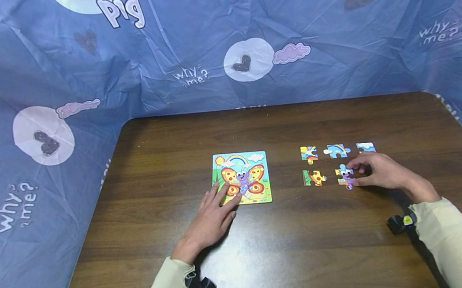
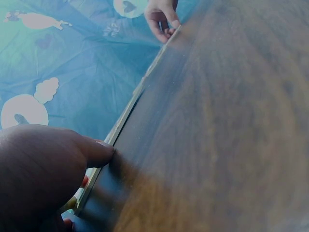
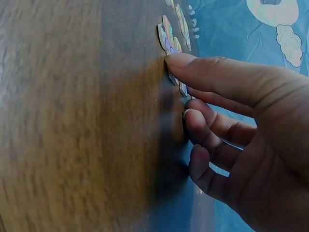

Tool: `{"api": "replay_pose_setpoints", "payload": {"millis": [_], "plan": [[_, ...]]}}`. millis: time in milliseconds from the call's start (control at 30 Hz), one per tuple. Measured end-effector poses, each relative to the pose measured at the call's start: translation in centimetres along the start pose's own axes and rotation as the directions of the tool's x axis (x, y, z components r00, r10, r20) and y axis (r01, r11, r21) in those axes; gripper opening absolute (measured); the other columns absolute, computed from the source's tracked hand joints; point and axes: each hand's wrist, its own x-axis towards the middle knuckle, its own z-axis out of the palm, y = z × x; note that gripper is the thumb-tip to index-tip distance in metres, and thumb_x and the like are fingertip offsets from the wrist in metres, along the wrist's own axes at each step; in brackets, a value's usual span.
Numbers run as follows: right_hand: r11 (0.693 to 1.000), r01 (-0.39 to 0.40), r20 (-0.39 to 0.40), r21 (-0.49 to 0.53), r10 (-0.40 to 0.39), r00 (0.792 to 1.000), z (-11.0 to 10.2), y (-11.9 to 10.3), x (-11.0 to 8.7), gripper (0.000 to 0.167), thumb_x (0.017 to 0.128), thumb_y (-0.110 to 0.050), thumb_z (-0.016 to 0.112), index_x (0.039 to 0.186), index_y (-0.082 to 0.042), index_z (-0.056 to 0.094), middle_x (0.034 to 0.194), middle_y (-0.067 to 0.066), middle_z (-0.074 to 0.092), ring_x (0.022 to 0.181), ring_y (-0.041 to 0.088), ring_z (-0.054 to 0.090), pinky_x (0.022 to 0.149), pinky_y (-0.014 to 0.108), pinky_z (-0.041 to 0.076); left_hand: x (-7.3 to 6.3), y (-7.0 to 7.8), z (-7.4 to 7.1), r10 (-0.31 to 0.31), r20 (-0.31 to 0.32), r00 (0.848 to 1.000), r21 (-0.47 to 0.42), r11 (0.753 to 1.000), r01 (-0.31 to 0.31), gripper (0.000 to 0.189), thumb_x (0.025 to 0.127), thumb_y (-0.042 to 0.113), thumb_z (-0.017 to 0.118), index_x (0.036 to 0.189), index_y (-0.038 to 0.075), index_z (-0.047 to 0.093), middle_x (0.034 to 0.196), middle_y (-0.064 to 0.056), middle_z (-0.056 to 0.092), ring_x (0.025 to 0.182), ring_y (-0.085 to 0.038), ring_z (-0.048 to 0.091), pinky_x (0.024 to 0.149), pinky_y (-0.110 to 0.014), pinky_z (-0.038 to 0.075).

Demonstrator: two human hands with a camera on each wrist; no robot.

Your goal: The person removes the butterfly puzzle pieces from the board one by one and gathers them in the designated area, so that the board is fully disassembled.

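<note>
A square butterfly puzzle board (image 1: 266, 196) lies on the table, its picture whole. My left hand (image 1: 209, 217) rests on its lower left part, fingers stretched across the picture; in the left wrist view the thumb (image 2: 99, 153) is at the board's near side. To the right, my right hand (image 1: 381, 174) pinches a jigsaw piece (image 1: 344, 178) with the purple butterfly body between thumb and index finger. In the right wrist view the thumb tip touches the edge of that piece (image 3: 167, 38), which lies low at the table, and the other fingers curl loosely.
More pieces surround the right hand: a sun piece (image 1: 308, 153), a rainbow piece (image 1: 337, 151), a cloud piece (image 1: 365, 146) partly behind the fingers, and a yellow wing piece (image 1: 314, 178). The brown wooden table (image 1: 272, 255) ends at a blue printed cloth (image 1: 181, 33) behind.
</note>
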Motion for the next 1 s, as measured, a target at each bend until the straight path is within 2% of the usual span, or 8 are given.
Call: {"api": "replay_pose_setpoints", "payload": {"millis": [367,600,833,1000], "plan": [[1.0,0.012,-0.004,-0.003,-0.012,1.0,0.1,0.1,0.1,0.037,0.074,-0.016,0.088,0.105,-0.003,0.074,0.091,0.002,0.069,0.079,0.005,0.058,0.07,0.024,0.049,0.0,-0.2,0.1,0.006,-0.004,1.0,0.003,1.0,-0.006,0.043,0.104,0.027,0.051,0.147,0.023,0.052,0.164,-0.017,0.031,0.154,-0.043,0.021,0.123,-0.063,0.021],[0.999,0.035,-0.022,-0.008,-0.035,0.999,0.0,0.2,0.0,0.038,0.072,-0.017,0.088,0.105,-0.004,0.074,0.088,0.0,0.068,0.078,-0.001,0.057,0.069,0.023,0.049,0.0,-0.1,0.0,0.003,0.003,1.0,0.006,1.0,-0.003,0.044,0.104,0.027,0.051,0.148,0.023,0.051,0.164,-0.017,0.03,0.154,-0.043,0.02,0.123,-0.063,0.02],[1.0,-0.012,0.008,-0.001,0.012,1.0,-0.9,-0.3,0.0,0.044,0.076,-0.022,0.088,0.113,-0.004,0.071,0.099,0.006,0.072,0.08,0.003,0.061,0.07,0.023,0.047,0.0,0.0,0.0,-0.005,0.006,1.0,0.002,1.0,0.005,0.044,0.104,0.028,0.05,0.148,0.023,0.051,0.165,-0.016,0.029,0.155,-0.042,0.02,0.124,-0.062,0.02],[1.0,-0.009,-0.034,-0.004,0.009,0.999,-1.7,-1.2,0.4,0.039,0.078,-0.017,0.085,0.112,-0.002,0.072,0.1,0.009,0.071,0.079,0.006,0.061,0.069,0.024,0.048,0.0,0.0,0.0,-0.001,0.011,1.0,0.0,1.0,0.001,0.044,0.104,0.028,0.05,0.149,0.023,0.05,0.165,-0.016,0.029,0.155,-0.043,0.019,0.124,-0.063,0.019]]}}
